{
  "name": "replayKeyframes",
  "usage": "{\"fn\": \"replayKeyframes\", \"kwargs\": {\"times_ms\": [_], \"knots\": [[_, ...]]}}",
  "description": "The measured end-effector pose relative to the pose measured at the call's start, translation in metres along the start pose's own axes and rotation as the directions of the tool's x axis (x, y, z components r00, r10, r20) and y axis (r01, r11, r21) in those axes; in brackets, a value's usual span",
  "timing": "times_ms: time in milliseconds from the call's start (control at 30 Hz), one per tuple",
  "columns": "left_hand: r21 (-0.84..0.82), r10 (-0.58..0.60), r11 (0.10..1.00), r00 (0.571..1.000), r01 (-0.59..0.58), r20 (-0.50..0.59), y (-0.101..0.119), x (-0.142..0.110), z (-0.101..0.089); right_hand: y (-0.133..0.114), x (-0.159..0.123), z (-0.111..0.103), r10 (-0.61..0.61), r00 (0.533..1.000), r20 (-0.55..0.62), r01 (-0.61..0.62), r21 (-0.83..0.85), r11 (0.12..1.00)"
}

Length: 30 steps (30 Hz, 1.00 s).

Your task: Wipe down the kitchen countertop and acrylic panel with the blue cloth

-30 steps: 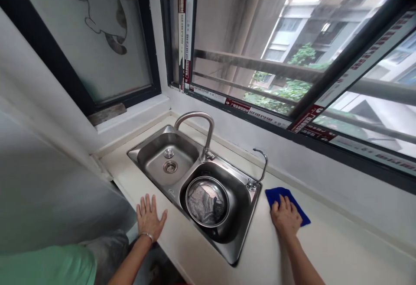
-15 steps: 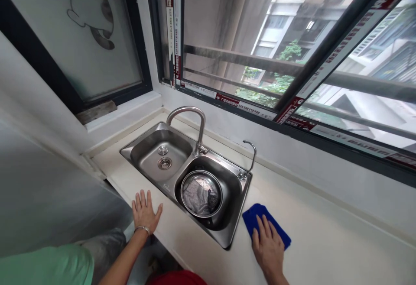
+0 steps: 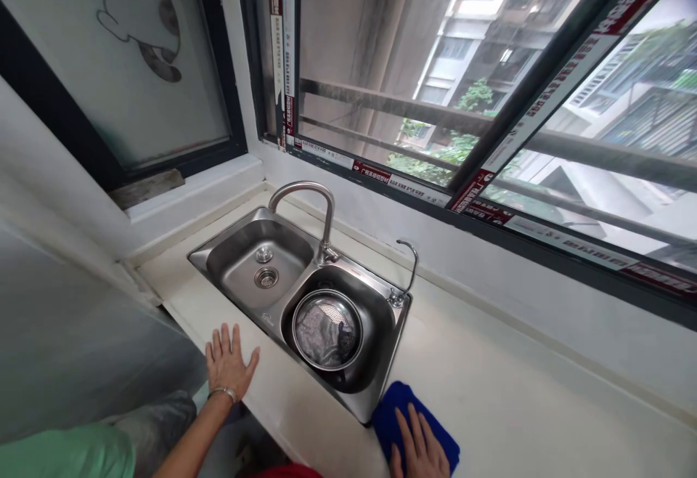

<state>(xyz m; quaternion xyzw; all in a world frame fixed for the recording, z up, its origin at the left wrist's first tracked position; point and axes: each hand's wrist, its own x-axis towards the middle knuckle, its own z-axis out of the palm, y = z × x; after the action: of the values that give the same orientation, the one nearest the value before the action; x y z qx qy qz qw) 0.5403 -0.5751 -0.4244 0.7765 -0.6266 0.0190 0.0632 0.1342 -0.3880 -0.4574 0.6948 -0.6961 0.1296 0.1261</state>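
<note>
My left hand lies flat with fingers spread on the front edge of the white countertop, left of the sink's right basin. A bracelet circles that wrist. At the lower edge of the view, my right hand presses a folded blue cloth against the countertop, its fingers stretched over the top. The cloth's upper left corner is close to the near right corner of the steel double sink. Part of my right hand and the wrist are cut off by the frame.
A round metal pan with a perforated part sits in the right basin. A tall curved faucet and a thin small tap rise along the sink's back. Windows with dark frames stand behind the counter.
My right hand has slid the blue cloth toward me and to the left, closer to the sink's near corner. My left hand stays on the counter edge; the view has shifted slightly.
</note>
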Motion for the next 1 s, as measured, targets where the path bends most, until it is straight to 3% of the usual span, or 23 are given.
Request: {"fn": "replayKeyframes", "kwargs": {"times_ms": [200,400,500,633,800,1000], "knots": [[-0.005,-0.003,1.000,1.000,0.003,0.000,0.000,-0.001,-0.001,0.054,0.079,0.015,0.168,0.986,-0.016,-0.168,-0.025,0.985],[-0.031,-0.008,1.000,1.000,0.008,0.002,-0.001,-0.001,0.002,0.116,0.157,0.046,0.381,0.924,-0.026,-0.381,-0.100,0.919],[-0.039,-0.001,0.999,1.000,0.000,-0.015,-0.002,-0.001,0.004,0.147,0.191,0.057,0.459,0.887,0.045,-0.449,-0.145,0.882],[-0.057,0.006,0.998,0.999,-0.009,-0.043,-0.004,-0.001,0.007,0.183,0.226,0.063,0.550,0.803,0.230,-0.517,-0.192,0.834],[-0.026,0.014,1.000,1.000,-0.014,-0.014,-0.003,0.000,0.002,0.201,0.237,0.061,0.599,0.745,0.294,-0.572,-0.181,0.800],[-0.010,0.014,1.000,1.000,-0.014,-0.010,-0.001,0.001,0.000,0.175,0.199,0.049,0.608,0.760,0.229,-0.566,-0.225,0.793]]}}
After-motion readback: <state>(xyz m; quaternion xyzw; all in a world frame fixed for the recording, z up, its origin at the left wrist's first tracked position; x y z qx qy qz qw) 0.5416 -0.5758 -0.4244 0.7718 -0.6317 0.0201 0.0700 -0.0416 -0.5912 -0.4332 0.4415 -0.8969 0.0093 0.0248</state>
